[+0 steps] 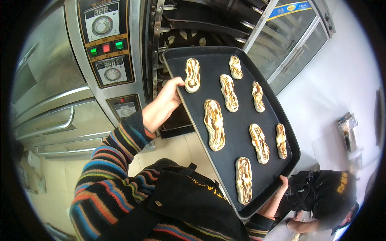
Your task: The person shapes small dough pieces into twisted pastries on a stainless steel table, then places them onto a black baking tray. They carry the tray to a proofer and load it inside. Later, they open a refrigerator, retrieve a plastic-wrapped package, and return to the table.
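A black rectangular baking tray [236, 129] is held slanting across the view in front of me. My left hand [169, 96] grips its left rim near the far end, with the thumb over the edge. At the near right corner, my right hand [279, 188] holds the rim, its fingers partly hidden beneath the tray. Several elongated pieces of brown-and-white swirled dough [214, 125] lie spaced apart on the tray; they look unbaked. One dough piece [192, 75] lies close beside my left thumb.
Behind the tray stands a metal rack [158, 30] holding dark trays, one with small pale dough pieces [202, 41]. A steel deck oven [105, 45] with dials is at left. A glass-door cabinet [297, 54] stands at far right. Another person [325, 189] works at lower right.
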A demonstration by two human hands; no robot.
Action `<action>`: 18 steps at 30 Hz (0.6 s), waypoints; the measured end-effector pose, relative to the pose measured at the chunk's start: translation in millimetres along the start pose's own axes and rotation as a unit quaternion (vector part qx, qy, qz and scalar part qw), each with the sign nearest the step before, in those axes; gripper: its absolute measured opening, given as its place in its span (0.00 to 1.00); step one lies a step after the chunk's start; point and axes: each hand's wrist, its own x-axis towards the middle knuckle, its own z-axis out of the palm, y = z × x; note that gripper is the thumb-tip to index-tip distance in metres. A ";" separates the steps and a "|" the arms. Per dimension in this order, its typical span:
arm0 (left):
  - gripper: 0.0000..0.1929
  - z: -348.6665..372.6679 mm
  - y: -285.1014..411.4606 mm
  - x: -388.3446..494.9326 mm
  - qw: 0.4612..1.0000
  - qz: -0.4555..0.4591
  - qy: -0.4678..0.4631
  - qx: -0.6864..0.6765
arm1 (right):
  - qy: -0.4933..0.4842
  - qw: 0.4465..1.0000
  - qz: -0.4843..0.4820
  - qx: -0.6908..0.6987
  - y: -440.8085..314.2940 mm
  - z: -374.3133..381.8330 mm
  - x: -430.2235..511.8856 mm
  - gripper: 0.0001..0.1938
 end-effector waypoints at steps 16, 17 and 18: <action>0.21 30.7 -32.9 -43.7 0.987 0.078 0.023 -0.138 | -0.184 0.980 -0.052 0.053 10.3 10.4 39.8 0.26; 0.22 32.6 -40.9 -52.3 0.986 0.076 0.035 -0.147 | -0.199 0.974 -0.072 0.076 12.1 14.8 42.5 0.27; 0.28 37.0 -54.0 -63.8 0.988 0.080 0.009 -0.133 | -0.199 0.973 -0.096 0.073 12.4 17.9 45.2 0.28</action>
